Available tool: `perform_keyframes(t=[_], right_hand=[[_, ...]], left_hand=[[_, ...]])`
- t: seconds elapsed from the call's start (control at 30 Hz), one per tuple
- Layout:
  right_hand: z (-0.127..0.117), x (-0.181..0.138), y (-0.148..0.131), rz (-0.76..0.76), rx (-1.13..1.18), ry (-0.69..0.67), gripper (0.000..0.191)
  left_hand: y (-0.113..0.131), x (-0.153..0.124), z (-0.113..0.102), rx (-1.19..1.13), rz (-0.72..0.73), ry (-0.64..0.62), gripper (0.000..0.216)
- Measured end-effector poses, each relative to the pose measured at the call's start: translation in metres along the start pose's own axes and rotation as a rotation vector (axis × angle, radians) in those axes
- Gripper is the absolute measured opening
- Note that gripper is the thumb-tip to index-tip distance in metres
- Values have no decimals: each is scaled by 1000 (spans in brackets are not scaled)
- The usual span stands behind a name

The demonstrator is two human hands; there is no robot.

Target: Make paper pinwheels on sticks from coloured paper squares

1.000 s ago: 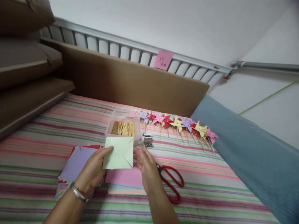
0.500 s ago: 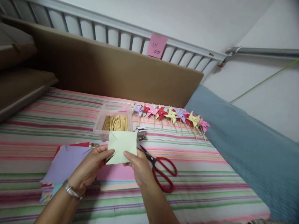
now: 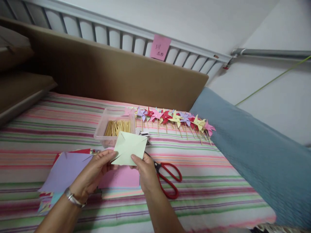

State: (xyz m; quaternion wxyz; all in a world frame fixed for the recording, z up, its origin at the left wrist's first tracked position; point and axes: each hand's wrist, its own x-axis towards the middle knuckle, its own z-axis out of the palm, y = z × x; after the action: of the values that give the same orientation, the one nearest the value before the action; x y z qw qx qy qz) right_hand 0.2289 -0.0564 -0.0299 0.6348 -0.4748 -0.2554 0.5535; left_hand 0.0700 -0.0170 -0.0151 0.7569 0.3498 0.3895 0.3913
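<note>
Both hands hold one pale green paper square point(image 3: 130, 147) with cuts running in from its corners, above a striped cloth. My left hand point(image 3: 93, 173), a metal bracelet on its wrist, pinches the square's lower left edge. My right hand point(image 3: 145, 171) pinches its lower right edge with thumb on top. Below the square lie a pink sheet point(image 3: 120, 178) and a purple sheet point(image 3: 64, 170) on a stack of coloured paper.
Red-handled scissors point(image 3: 167, 178) lie just right of my right hand. A clear tub of wooden sticks point(image 3: 114, 127) stands behind the square, with a small box of pins point(image 3: 145, 136) beside it. A row of paper pinwheels point(image 3: 175, 118) lies further back. Cardboard sheets stand behind; a blue blanket point(image 3: 243, 152) lies right.
My right hand has come onto the green square and taken its lower right edge. The square has turned slightly, so a corner now points right. The view has shifted up and right.
</note>
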Motion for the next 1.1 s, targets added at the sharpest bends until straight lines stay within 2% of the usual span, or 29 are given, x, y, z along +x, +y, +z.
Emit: perform_keyframes(t=[0.17, 0.27, 0.37, 0.43, 0.5, 0.6, 0.67, 0.73, 0.8, 0.9, 0.97, 1.03, 1.1], right_hand=[[4, 0, 3, -44, 66, 104, 30], [11, -4, 6, -31, 177, 72, 29], [14, -7, 9, -1, 192, 30, 27], [13, -7, 8, -13, 137, 45, 27], [10, -6, 5, -6, 126, 91, 33], [7, -5, -3, 134, 225, 70, 42], [7, -6, -8, 267, 303, -47, 53], [5, -6, -11, 347, 367, -140, 61], [4, -6, -13, 340, 396, -177, 54], [0, -5, -13, 229, 383, -161, 32], [-1, -4, -13, 168, 345, -124, 33], [-2, -3, -12, 134, 312, -84, 36], [-3, -2, -11, 102, 312, -66, 33]], left_hand=[[-7, 0, 8, 11, 2, -5, 22], [-18, 1, 16, 50, 52, 44, 25], [-22, 2, 20, 135, 155, 157, 22], [-18, 1, 16, 290, 341, 256, 15], [-11, 0, 7, 544, 642, 371, 8], [-4, 0, -7, 956, 1077, 500, 14], [-4, 1, -11, 1155, 1238, 501, 20], [-7, 2, -10, 1271, 1311, 438, 23], [-13, 2, -6, 1317, 1348, 372, 23], [-22, 1, 0, 1308, 1341, 283, 24], [-26, -1, 5, 1214, 1272, 255, 28], [-30, -3, 10, 989, 1105, 304, 36], [-31, -4, 16, 612, 824, 349, 45]])
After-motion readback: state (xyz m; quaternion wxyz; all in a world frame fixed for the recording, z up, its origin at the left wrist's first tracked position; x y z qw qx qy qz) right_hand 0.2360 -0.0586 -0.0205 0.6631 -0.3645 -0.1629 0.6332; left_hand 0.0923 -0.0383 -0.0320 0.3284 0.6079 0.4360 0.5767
